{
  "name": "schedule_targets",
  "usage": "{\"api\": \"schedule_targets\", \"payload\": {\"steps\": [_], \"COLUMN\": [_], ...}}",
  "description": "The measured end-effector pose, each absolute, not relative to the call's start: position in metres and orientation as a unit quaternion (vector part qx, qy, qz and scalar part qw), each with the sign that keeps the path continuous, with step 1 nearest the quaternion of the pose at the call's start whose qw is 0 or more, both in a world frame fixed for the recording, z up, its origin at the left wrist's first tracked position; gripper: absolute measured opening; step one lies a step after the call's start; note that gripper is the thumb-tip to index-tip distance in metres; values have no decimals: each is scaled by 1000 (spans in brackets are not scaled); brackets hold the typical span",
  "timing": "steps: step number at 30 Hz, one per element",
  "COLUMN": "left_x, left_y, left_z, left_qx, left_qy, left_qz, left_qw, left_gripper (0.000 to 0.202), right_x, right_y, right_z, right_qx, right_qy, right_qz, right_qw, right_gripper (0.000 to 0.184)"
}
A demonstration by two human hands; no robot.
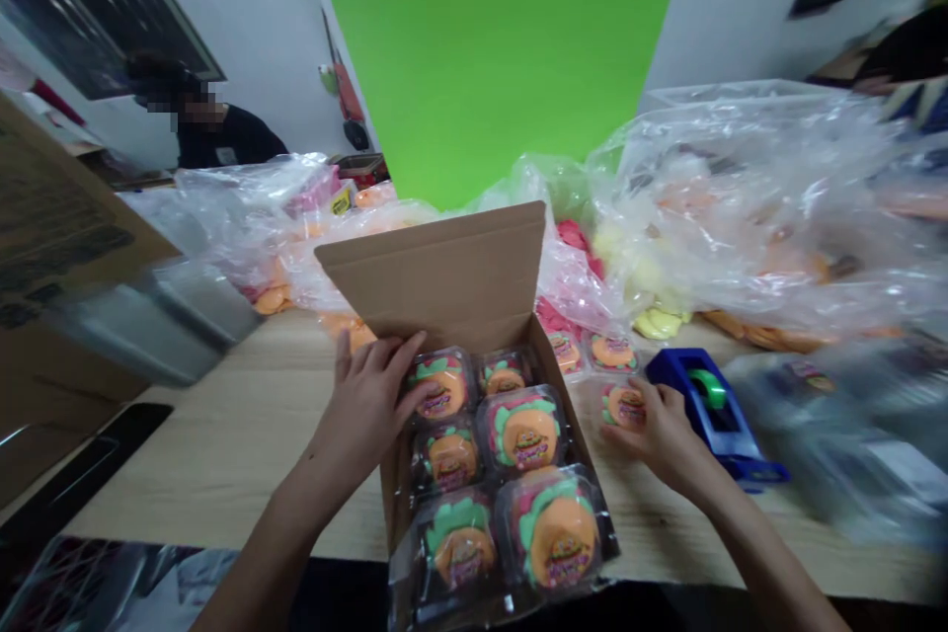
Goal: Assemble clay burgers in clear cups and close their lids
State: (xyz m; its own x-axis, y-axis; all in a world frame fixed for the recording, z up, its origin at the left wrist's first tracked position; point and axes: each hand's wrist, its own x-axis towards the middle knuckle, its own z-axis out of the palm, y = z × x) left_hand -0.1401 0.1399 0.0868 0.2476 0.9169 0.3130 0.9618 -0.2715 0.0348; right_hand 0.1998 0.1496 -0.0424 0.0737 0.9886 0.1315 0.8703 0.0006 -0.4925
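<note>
An open cardboard box point(436, 267) stands on the wooden table point(244, 425), filled with several clear packs of orange, burger-shaped candy point(527, 434). My left hand point(370, 400) rests on the box's left edge, fingers spread over the top-left pack point(438, 387). To the right of the box, my right hand point(659, 430) closes its fingers round another candy pack point(624, 405) on the table.
A blue tape dispenser point(711, 410) sits just right of my right hand. Two loose packs point(592, 351) lie behind it. Clear plastic bags point(748, 207) of candy pile up at the back. A person point(214, 128) sits at far left. A grey bin point(148, 321) stands left.
</note>
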Motion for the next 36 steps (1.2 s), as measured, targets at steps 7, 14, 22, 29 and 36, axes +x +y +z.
{"api": "schedule_targets", "payload": {"steps": [7, 14, 22, 29, 36], "left_x": [-118, -40, -44, -74, -80], "left_y": [122, 112, 159, 176, 168], "left_z": [103, 142, 128, 99, 100], "left_qx": [-782, -662, -671, -711, -819], "left_qy": [-525, -387, -462, -528, -534], "left_qz": [-333, -350, -370, -318, -136], "left_qw": [-34, -538, -447, -340, -160], "left_gripper": [22, 59, 35, 32, 31], "right_x": [191, 151, 167, 199, 175], "right_y": [127, 99, 123, 179, 203], "right_z": [9, 112, 89, -2, -31], "right_qx": [-658, -451, -522, -634, -697], "right_qy": [-656, -728, -713, -684, -676], "right_qz": [69, 153, 148, 78, 15], "right_qw": [364, 494, 445, 352, 239], "right_gripper": [53, 69, 54, 35, 41]}}
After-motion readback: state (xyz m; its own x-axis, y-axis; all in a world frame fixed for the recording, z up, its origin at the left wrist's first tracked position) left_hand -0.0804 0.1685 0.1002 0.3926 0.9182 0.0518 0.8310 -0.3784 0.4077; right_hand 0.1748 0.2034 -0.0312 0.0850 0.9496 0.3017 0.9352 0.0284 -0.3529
